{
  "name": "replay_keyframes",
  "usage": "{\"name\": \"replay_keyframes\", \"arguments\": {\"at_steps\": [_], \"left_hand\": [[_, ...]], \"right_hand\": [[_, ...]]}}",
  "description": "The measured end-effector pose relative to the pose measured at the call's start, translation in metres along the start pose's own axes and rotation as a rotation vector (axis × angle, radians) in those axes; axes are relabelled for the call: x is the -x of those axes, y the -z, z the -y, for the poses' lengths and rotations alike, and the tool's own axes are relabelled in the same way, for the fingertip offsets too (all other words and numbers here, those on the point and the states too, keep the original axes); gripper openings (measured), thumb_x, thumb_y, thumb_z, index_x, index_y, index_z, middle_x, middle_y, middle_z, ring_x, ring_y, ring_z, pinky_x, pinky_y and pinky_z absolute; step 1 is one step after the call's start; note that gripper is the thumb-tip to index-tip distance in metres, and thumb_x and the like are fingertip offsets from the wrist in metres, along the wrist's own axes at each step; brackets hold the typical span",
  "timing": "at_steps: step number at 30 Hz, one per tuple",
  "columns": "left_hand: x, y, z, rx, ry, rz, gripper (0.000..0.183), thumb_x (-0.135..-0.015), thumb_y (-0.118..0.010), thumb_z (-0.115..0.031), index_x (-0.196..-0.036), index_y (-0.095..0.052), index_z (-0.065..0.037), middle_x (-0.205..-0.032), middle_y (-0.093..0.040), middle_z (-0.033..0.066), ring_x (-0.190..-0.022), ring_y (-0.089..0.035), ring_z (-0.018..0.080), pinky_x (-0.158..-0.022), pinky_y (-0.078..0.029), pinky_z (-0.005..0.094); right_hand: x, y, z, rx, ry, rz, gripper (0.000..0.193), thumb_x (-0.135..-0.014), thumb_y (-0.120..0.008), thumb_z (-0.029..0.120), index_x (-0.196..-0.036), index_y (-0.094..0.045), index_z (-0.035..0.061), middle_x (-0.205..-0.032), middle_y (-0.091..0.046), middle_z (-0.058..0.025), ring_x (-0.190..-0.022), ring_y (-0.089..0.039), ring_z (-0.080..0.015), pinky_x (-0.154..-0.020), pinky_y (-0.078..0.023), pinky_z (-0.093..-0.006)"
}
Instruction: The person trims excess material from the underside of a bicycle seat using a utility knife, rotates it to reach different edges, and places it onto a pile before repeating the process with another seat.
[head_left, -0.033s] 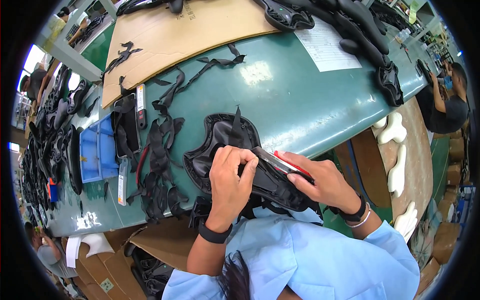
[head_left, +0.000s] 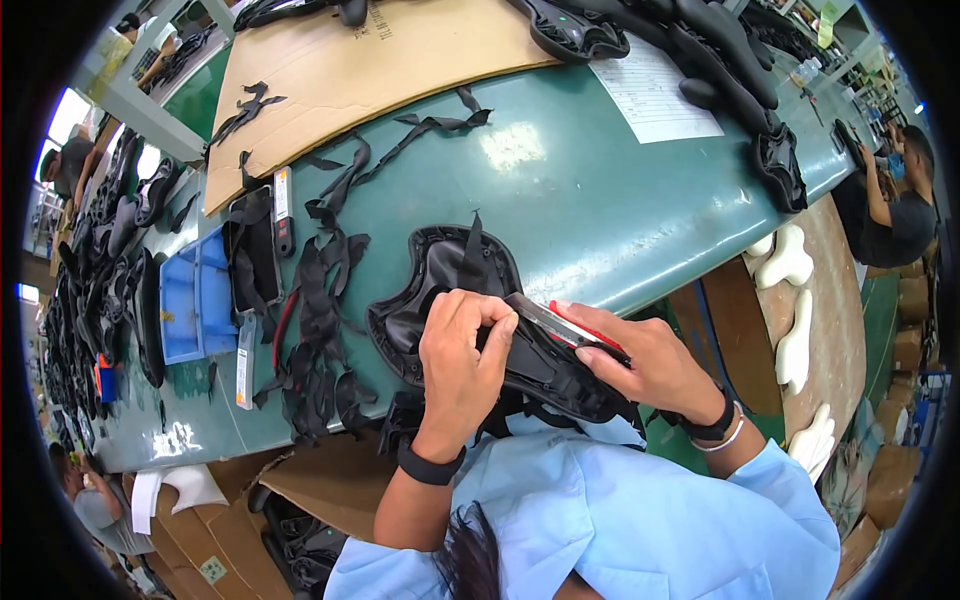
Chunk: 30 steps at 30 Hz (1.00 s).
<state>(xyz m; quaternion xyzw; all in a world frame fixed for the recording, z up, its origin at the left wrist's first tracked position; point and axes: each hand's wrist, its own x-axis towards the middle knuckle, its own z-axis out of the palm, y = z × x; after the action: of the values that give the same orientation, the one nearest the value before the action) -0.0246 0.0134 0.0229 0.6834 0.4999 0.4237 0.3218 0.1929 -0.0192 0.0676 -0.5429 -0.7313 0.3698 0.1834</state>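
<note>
Green bench [head_left: 600,190] fills the middle of the view, with a cardboard sheet [head_left: 370,60] at 12 o'clock and a paper form [head_left: 655,95] at 1 o'clock. A black shell [head_left: 440,275] (curved and glossy, with a raised rim) lies at the near edge of the bench, partly overhanging toward the person, which keeps it within close reach of both hands.

Left hand [head_left: 460,365] rests on the shell's near half, fingers curled and pressed down on the rim; the judgement is that it pins the piece so it cannot slide. Right hand [head_left: 640,365] sits at 3 o'clock of the left, closed around a flat tool [head_left: 560,325] with a red and silver body. The tool's tip points toward the left fingertips and appears to meet the shell's edge there, though the contact point is hidden by the fingers.

Black strips [head_left: 320,320] lie piled at 9 o'clock of the shell, near but apart from it. A blue tray [head_left: 195,300] stands further out at 9 o'clock, beside a black tray [head_left: 255,255]. More black shells [head_left: 700,50] line the far edge at 1 o'clock. White moulded forms [head_left: 790,320] sit on a brown surface at 3 o'clock. Another person [head_left: 890,200] works at 2 o'clock.
</note>
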Motion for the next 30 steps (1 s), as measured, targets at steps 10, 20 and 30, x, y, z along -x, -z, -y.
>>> {"name": "replay_keyframes", "arguments": {"at_steps": [10, 20, 30], "left_hand": [[-0.005, -0.005, 0.007, 0.473, 0.109, -0.154, 0.012, -0.093, -0.064, -0.012, -0.091, -0.059, -0.002, -0.089, -0.053, 0.0019, -0.079, -0.05, 0.0103, -0.073, -0.042, 0.0233], [0.062, 0.031, 0.011, 0.652, 0.603, -0.682, 0.026, -0.095, -0.063, -0.021, -0.111, -0.049, -0.006, -0.103, -0.052, 0.0048, -0.095, -0.054, 0.0154, -0.08, -0.05, 0.0337], [-0.068, 0.058, 0.0, 0.494, 0.461, 0.151, 0.046, -0.089, -0.069, -0.013, -0.128, -0.051, 0.004, -0.123, -0.06, 0.0113, -0.113, -0.057, 0.0187, -0.101, -0.044, 0.0337]], "right_hand": [[0.063, -0.001, 0.026, 0.25, -0.072, 0.107, 0.057, -0.085, -0.066, 0.017, -0.139, -0.05, 0.0151, -0.088, -0.07, -0.0143, -0.063, -0.066, -0.031, -0.054, -0.051, -0.0363], [-0.022, -0.04, -0.006, -0.265, 0.015, 0.002, 0.033, -0.085, -0.068, 0.012, -0.113, -0.053, 0.0027, -0.095, -0.062, -0.0167, -0.086, -0.061, -0.0375, -0.076, -0.048, -0.0388], [-0.045, -0.028, -0.037, -0.932, -0.108, -0.51, 0.039, -0.097, -0.056, 0.013, -0.129, -0.037, 0.0026, -0.116, -0.058, -0.0145, -0.094, -0.065, -0.0195, -0.075, -0.056, -0.0317]]}}
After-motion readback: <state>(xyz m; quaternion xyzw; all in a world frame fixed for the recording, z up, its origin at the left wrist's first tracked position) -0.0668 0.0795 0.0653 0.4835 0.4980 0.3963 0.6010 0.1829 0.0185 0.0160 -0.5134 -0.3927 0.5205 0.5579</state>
